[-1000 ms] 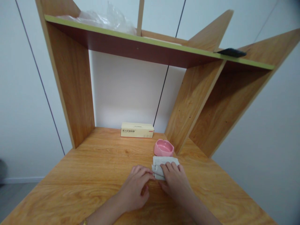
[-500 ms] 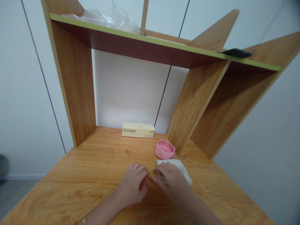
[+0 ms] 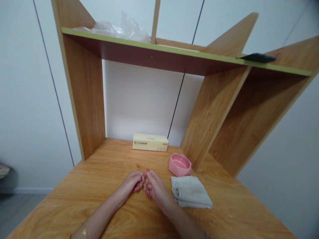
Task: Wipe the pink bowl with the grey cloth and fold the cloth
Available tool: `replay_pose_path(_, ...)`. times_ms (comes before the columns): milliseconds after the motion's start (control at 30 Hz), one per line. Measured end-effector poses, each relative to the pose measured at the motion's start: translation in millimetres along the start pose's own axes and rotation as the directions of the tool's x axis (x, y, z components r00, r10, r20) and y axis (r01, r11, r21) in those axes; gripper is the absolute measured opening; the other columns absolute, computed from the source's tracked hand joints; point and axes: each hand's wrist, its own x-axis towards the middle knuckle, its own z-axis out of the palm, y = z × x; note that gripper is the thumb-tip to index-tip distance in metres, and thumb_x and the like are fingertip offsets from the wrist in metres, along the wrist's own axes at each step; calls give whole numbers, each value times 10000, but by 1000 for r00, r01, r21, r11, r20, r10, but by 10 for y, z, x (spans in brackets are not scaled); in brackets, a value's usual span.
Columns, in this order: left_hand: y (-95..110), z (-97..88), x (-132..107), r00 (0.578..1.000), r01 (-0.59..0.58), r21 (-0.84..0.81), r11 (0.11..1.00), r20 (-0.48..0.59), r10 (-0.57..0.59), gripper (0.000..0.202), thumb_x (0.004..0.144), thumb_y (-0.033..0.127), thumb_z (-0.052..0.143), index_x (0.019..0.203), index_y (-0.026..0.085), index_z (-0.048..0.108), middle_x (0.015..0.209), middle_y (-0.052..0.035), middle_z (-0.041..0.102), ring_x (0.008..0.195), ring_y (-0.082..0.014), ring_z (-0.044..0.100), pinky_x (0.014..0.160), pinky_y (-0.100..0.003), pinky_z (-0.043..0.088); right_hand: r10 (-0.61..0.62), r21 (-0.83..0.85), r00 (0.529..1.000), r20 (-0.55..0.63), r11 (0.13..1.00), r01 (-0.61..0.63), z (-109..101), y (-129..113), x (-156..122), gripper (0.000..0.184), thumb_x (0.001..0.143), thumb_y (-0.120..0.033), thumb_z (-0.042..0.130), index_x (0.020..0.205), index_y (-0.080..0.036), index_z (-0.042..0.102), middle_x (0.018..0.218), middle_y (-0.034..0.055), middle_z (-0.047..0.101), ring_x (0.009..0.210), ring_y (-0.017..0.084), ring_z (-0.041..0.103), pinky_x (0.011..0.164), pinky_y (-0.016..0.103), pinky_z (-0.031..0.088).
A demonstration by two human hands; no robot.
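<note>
My left hand (image 3: 133,182) and my right hand (image 3: 155,187) are together above the middle of the desk, fingertips meeting. The fingers of both are loosely curled inward, and no object shows in either. To the right of my right hand, and apart from it, lies a folded grey cloth (image 3: 191,192) with a rolled edge on its left side. Behind the cloth stands a pink faceted ashtray (image 3: 179,165), its hollow facing up.
A cream cardboard box (image 3: 150,142) stands at the back against the wall. Wooden side panels (image 3: 86,96) rise from the desk (image 3: 104,169). Overhead, a shelf (image 3: 154,46) bears a clear plastic bag (image 3: 124,31) and a flat black item (image 3: 259,58).
My right hand has left the grey cloth and moved left to meet my left hand, which has shifted slightly left. The cloth is now uncovered. The view has shifted a little.
</note>
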Motion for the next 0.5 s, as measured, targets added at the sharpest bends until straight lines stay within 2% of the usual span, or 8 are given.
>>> replay_pose_path(200, 27, -16, -13, 999, 27, -121, 992, -26, -30, 173, 641, 321, 496, 563, 168, 473, 415, 65, 410, 357, -47, 271, 417, -202, 148, -3, 74, 1000, 28, 997, 1, -14, 18, -20, 478, 615, -618, 569, 777, -183, 455, 420, -93, 477, 258, 34, 343, 275, 148, 209)
replay_pose_path(500, 77, -18, -45, 997, 65, -192, 979, -24, -71, 108, 633, 253, 499, 572, 166, 480, 445, 58, 428, 411, -63, 353, 448, -201, 212, 22, 63, 999, 34, 998, -24, -39, 31, -57, 533, 582, -606, 602, 878, -184, 466, 422, -100, 481, 262, 44, 360, 270, 149, 218)
